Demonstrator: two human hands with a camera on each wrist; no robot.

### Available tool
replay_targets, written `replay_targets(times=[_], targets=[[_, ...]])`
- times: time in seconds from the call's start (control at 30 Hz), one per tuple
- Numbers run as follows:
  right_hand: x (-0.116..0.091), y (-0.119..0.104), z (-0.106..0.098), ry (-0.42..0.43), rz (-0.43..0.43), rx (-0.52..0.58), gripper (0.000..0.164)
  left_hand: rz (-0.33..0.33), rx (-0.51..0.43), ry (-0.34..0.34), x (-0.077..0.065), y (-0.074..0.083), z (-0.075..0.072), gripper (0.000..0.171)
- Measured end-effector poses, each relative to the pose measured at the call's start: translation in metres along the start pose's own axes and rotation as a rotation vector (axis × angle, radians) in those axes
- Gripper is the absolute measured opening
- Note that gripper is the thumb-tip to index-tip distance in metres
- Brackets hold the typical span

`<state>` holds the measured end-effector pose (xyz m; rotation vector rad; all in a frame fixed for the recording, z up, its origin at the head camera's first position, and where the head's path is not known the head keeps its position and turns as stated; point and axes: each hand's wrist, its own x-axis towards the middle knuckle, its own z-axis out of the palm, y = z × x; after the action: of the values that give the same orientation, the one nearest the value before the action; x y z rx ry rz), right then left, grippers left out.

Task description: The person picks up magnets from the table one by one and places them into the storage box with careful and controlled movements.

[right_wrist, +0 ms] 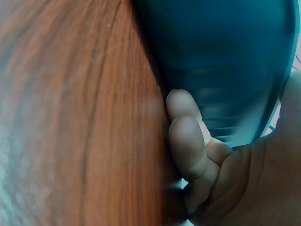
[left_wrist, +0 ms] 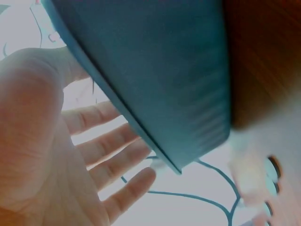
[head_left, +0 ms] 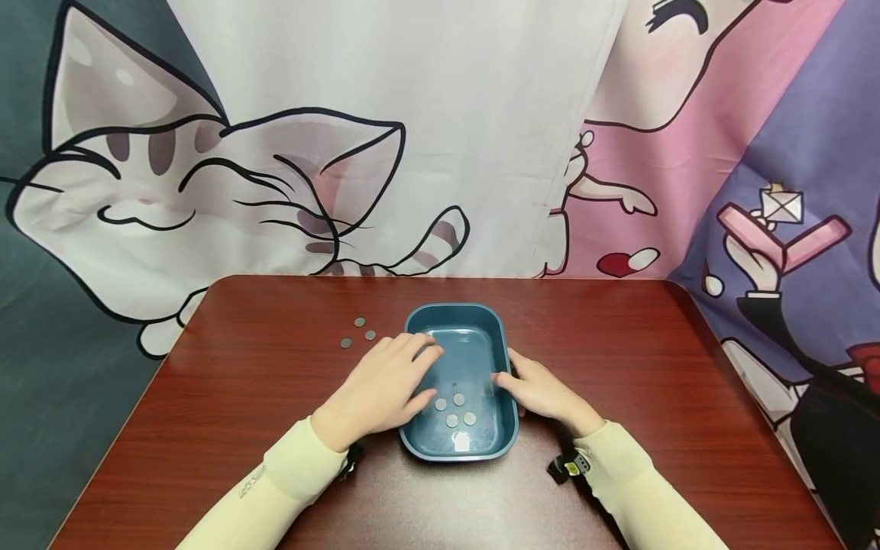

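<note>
A blue rectangular plastic tray [head_left: 470, 359] lies on the table with its long sides running away from me. Several small silver coins [head_left: 451, 420] are on its floor toward the near end. My left hand [head_left: 388, 382] reaches over the left rim, its fingers spread and its palm empty in the left wrist view. On the right, my right hand [head_left: 546, 389] grips the tray's side, thumb over the rim. In the right wrist view, its fingers [right_wrist: 186, 141] curl low against the outer wall. Three more coins [head_left: 370, 335] lie on the table, beyond the left hand.
The reddish-brown wooden table [head_left: 619, 328] has rounded far corners. Behind it hangs a curtain [head_left: 509, 137] printed with cartoon figures. A small black device [head_left: 567, 466] is strapped at the right wrist, by the pale sleeve.
</note>
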<state>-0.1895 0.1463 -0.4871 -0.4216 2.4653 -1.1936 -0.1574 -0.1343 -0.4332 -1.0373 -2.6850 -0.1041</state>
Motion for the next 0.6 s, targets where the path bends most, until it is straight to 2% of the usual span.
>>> replay_targets(times=[0.17,0.37,0.6], targets=[[0.000,0.001,0.000,0.004,0.004,0.000,0.039,-0.041,-0.028,0.027,-0.009,-0.015,-0.002,0.065],[0.000,0.001,0.001,0.003,-0.002,0.001,0.037,-0.121,-0.038,0.032,-0.021,-0.037,-0.004,0.067],[0.001,0.001,0.001,0.007,0.013,0.001,0.037,-0.198,-0.047,0.036,-0.036,-0.066,0.005,0.065]])
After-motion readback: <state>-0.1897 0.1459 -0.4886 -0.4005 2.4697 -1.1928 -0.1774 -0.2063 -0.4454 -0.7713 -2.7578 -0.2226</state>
